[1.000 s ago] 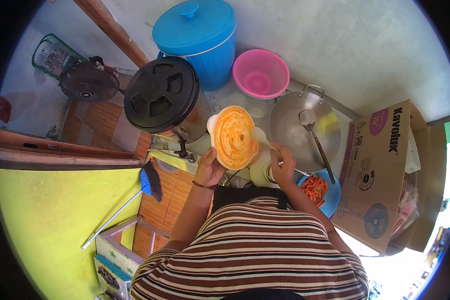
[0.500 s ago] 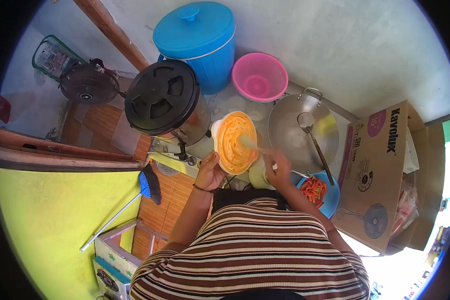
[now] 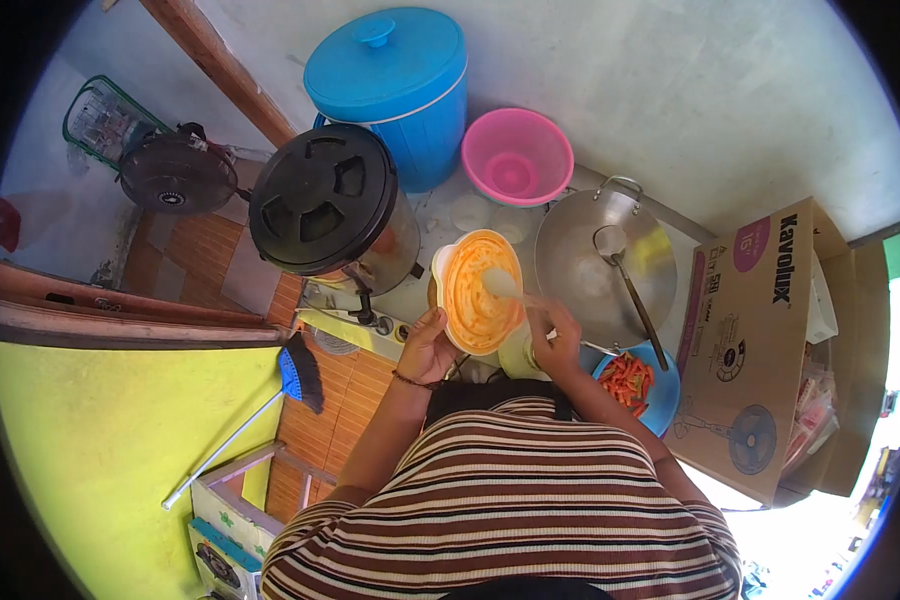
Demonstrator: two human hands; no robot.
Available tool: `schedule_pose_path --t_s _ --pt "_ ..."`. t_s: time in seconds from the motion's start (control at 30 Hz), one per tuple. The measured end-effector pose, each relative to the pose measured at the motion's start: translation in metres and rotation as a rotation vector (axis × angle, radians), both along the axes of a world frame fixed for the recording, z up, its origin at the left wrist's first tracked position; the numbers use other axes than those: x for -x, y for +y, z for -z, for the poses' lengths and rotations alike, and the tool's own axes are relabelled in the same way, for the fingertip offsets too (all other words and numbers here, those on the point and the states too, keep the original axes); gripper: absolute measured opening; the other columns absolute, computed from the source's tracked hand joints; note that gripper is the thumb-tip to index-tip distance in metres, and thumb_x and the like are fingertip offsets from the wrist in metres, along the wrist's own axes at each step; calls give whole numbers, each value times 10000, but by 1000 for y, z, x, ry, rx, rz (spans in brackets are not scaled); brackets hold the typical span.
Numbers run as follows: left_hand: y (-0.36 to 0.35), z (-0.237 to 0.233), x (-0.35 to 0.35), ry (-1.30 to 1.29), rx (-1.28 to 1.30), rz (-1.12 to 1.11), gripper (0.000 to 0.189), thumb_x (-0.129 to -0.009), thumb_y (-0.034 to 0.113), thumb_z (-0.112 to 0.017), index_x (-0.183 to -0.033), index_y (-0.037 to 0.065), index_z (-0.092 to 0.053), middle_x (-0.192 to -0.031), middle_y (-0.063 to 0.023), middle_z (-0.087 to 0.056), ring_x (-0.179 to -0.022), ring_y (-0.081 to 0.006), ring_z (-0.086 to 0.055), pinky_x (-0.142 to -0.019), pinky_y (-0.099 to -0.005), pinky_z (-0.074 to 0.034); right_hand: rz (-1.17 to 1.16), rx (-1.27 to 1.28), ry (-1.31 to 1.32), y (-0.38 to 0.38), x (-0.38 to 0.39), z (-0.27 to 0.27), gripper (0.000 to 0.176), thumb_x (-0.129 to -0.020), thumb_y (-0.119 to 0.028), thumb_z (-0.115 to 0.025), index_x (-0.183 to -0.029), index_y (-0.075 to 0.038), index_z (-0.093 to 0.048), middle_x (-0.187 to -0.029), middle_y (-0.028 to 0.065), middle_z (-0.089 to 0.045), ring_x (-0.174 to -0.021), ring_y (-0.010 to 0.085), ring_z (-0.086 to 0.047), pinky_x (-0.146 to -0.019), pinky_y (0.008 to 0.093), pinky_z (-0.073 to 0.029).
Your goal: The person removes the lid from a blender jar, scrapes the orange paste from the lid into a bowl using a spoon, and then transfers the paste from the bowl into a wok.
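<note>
A person in a striped shirt (image 3: 490, 480) worked a pale spatula (image 3: 500, 283) across an orange-smeared dish (image 3: 470, 308) at a cluttered counter (image 3: 436, 212). The step in hand appeared to be scraping or spreading the orange coating, which lay in streaks over the ringed inner face; which of the two it was could not be told from the view. Any further stroke seemed to call for a firm hold on the dish, the blade flat to the coated face, and a light turn of the wrist to follow the curve.

The dish was held up between the two hands, in front of the torso, tilted with its coated side toward the camera. The left hand (image 3: 427, 345) gripped it by the near left edge, thumb at the rim, the other fingers partly hidden. The right hand (image 3: 558, 335), on the far side of the dish, was closed around the spatula's handle, clear of the rim, while the blade lay over the coating, apparently against it.

Just below the right hand stood a pale jar (image 3: 517, 353), partly covered. To the right were a wide pan (image 3: 575, 270) with a ladle (image 3: 637, 302) in it, and a blue bowl (image 3: 668, 388) of red strips (image 3: 625, 383).
</note>
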State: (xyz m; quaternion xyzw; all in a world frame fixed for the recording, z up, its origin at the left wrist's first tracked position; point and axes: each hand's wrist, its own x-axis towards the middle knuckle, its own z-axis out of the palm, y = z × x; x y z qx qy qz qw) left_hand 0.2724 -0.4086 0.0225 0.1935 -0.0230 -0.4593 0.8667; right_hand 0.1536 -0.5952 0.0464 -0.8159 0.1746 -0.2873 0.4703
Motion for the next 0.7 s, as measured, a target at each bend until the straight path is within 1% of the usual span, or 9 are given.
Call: schedule_pose_path --t_s 0.1,0.2,0.3,0.4,0.5,0.6,0.7 --pt "-1 2 -1 -24 37 2 362 -971 194 -546 -1264 -17 -518 -1280 -145 -575 -1174 -285 -571 -1007 -453 -475 -20 54 -23 -1 0 -5 270 -833 52 -600 -1077 -41 -666 -789 112 -607 -610 209 -541 -537 307 -412" --pt "-1 -1 -1 -9 -27 -13 363 -969 192 -552 -1256 -26 -519 -1268 -150 -581 -1162 -282 -580 -1001 -449 -480 -75 193 -67 -3 0 -6 284 -799 59 -621 -1058 -46 -674 -803 115 -613 -675 255 -579 -593 340 -444" --pt "0 -1 -2 -54 -40 -13 376 -964 190 -560 -1259 -37 -511 -1265 -157 -581 -1157 -280 -583 -1000 -447 -479 -80 281 -38 -4 2 -12 298 -773 56 -631 -1046 -53 -679 -814 114 -619 -727 292 -590 -644 373 -455" --pt "-1 -4 -2 -80 -40 -13 389 -960 185 -567 -1265 -47 -502 -1264 -161 -579 -1156 -279 -583 -1002 -446 -478 -50 277 -67 -4 1 -10 305 -763 56 -631 -1043 -55 -680 -800 107 -611 -721 284 -583 -653 383 -453" --pt "-2 -7 0 -97 -121 -58 306 -959 207 -566 -1182 -3 -549 -1240 -151 -600 -1127 -277 -603 -968 -454 -504 -98 395 -87 -5 0 -17 301 -763 56 -624 -1039 -53 -678 -792 105 -599 -711 280 -574 -648 387 -448" --pt "-2 -10 0 -87 -93 -39 381 -956 165 -570 -1267 -45 -504 -1260 -161 -582 -1156 -279 -583 -1003 -440 -478 -64 384 -79 -8 -1 -13 288 -773 44 -623 -1040 -52 -672 -789 109 -588 -704 283 -565 -651 388 -441" --pt "-2 -9 0 -52 -88 -32 366 -952 161 -576 -1250 -43 -518 -1245 -160 -593 -1147 -277 -590 -996 -439 -483 -18 235 -44 -10 -3 -11 272 -793 28 -614 -1051 -47 -660 -802 118 -585 -711 289 -562 -657 392 -441"
